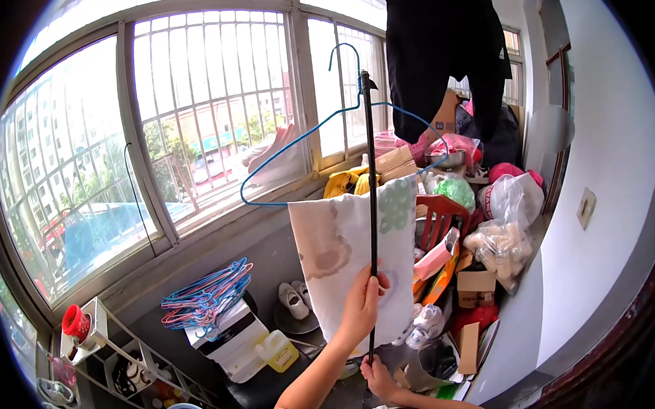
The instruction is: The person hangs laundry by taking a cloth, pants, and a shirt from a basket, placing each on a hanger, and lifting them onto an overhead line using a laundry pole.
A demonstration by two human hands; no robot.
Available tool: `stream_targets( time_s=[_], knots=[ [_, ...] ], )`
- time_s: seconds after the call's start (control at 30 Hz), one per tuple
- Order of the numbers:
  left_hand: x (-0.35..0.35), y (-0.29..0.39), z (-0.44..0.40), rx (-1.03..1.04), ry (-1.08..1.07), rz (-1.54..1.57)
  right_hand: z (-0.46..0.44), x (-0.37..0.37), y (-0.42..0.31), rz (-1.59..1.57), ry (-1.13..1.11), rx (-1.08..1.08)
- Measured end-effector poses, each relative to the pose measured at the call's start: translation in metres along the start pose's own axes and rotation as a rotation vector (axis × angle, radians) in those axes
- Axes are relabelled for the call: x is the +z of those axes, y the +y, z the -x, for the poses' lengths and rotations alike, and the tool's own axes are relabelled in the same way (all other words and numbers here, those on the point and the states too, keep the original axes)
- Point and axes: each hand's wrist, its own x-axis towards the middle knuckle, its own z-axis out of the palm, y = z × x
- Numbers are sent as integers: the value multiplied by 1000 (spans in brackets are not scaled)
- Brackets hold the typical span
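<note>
A thin black pole (372, 195) stands nearly upright in the middle of the view. Its top end meets the neck of a blue wire hanger (288, 150), and a pale patterned cloth (328, 255) is folded over the hanger's lower bar. My left hand (362, 299) is wrapped round the pole at the cloth's height. Lower down, near the cloth's bottom edge, my right hand (379, 376) grips the same pole. The cloth hangs behind the pole and my left hand.
Black clothing (438, 53) hangs at the upper right. A barred window (216, 85) fills the left. Blue and pink hangers (209, 296) lie piled on a box, near a white rack (122, 345). Bags, cartons and a red chair (441, 215) crowd the right beside a white wall (603, 156).
</note>
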Motion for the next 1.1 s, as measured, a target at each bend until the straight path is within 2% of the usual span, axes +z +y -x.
stream_targets(
  time_s=[0.1,0.23,0.27,0.33,0.37,0.4,0.47,0.5,0.53,0.6,0.63,0.73,0.87,0.9,1.0,1.07,1.1],
  knots=[
    [13,-3,4,99,15,-134,-20,-20,-15,42,70,-54],
    [24,-33,32,154,28,-256,-54,-53,-73,195,162,-277],
    [27,-38,38,181,41,-274,-62,-63,-78,252,148,-235],
    [36,-65,55,107,59,-221,-85,-77,-77,122,122,-306],
    [42,-66,60,38,48,-170,-85,-84,-125,198,147,-424],
    [45,-86,65,92,54,-256,-96,-90,-115,173,149,-413],
    [53,-95,72,27,-35,-162,-103,-103,-143,-34,52,-259],
    [56,-108,75,-6,-120,7,-113,-107,-138,-126,54,-277],
    [67,-116,82,-63,-100,86,-115,-112,-157,-151,28,-278],
    [75,-129,87,-27,-108,-11,-129,-122,-168,-329,-11,-268],
    [78,-133,91,-183,-156,153,-136,-128,-174,-374,-12,-265],
    [88,-133,89,-262,-175,169,-155,-148,-194,-406,-7,-305],
    [95,-134,69,-306,-176,-67,-182,-176,-235,-447,-23,-381],
    [104,-139,58,-133,-44,-90,-191,-182,-243,-361,9,-464],
    [114,-97,3,-153,-23,-72,-208,-204,-248,-110,74,-598],
    [124,-90,-37,85,31,-99,-207,-208,-243,-38,72,-581],
    [126,-76,-53,115,33,-96,-207,-210,-240,-13,71,-589]
  ],
)
